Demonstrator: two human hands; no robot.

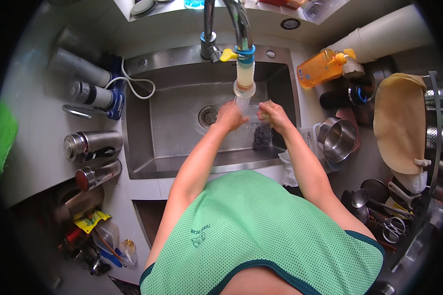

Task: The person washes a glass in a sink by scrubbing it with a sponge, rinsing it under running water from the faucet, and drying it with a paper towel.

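Water runs from the faucet's filter nozzle (pixel 245 79) into the stainless-steel sink (pixel 177 129). My left hand (pixel 229 115) is at the stream, blurred, its fingers partly hidden behind the hand and water. Something clear shows faintly between my hands, too blurred to name. To the right of the stream, my right hand (pixel 276 115) is closed around a small yellowish thing (pixel 266 113), perhaps a sponge, mostly covered by the fingers. Below that hand a dark mesh scouring pad (pixel 262 137) lies on the sink floor. The drain (pixel 208 117) is just left of my left hand.
Left of the sink stand a steel thermos (pixel 92 145), a glass bottle (pixel 99 175) and a blue-based appliance (pixel 116 105) with a white cord. On the right are an orange pump bottle (pixel 321 68), a steel pot (pixel 336 139), a cutting board (pixel 398 123) and scissors (pixel 394 228).
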